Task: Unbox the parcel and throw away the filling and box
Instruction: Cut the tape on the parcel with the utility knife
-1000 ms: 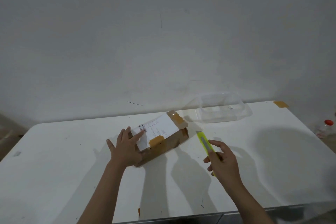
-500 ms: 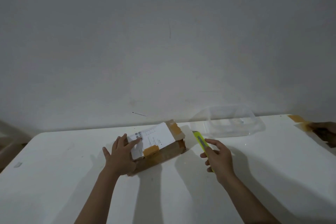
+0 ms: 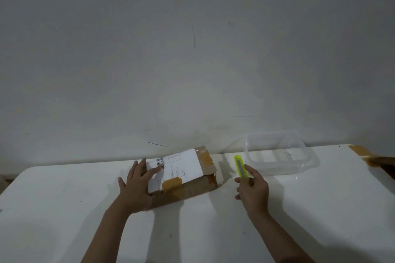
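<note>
Head view: brown cardboard parcel box with a white shipping label and tan tape patches [image 3: 181,174] lies flat, skewed, on the white table [image 3: 64,209], near the far edge by the wall, unopened. Left hand [image 3: 136,188] is spread flat over the box's near-left corner, fingers straight across the label, palm pressing down, likely to pin the box so it won't slide under a cut. Right hand [image 3: 253,188] has its fingers curled round a neon-yellow plastic utility knife [image 3: 241,165], tip pointing up and away, just right of the box and not touching it; probably lining up for the tape seam. Whether the blade is out, can't tell. Clear plastic tub [image 3: 282,153] sits behind the knife hand, near the wall, apparently holding nothing; purpose unclear. Tan tape strip [image 3: 361,151] on the table's far-right corner. Filling not visible; box is sealed.
</note>
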The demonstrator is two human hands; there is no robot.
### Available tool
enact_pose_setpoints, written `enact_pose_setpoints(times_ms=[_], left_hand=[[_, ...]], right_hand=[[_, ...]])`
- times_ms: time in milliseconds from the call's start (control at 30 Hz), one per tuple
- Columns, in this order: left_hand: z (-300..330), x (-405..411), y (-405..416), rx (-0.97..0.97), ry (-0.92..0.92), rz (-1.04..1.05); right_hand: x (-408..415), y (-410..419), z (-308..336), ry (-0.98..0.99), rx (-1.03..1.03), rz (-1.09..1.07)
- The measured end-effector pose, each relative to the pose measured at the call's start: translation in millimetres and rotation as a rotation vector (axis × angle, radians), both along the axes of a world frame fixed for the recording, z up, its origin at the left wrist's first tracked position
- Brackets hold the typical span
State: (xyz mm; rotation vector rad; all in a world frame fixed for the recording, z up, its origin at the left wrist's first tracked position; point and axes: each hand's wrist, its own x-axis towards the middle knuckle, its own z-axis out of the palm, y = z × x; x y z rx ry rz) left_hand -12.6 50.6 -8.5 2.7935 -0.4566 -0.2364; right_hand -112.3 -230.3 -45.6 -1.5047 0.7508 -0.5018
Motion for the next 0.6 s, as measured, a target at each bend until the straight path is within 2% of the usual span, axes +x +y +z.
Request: enact_pose_setpoints(times_ms=[300,467,600], left_hand=[[-7.1,6.9,4.4,-0.021,0.0,-0.034],[-7.4,8.6,6.4,-0.089,0.017,-0.048],[-9.5,11.5,9.6,-0.155,0.029,-0.078]], right_hand=[[2.3,12.6,-14.1,0.03,-0.356,-0.058],[12.5,11.1,-24.0,0.119,-0.554,0.037],[14.1,6.0,-25.4,0.152,-0.557,0.094]])
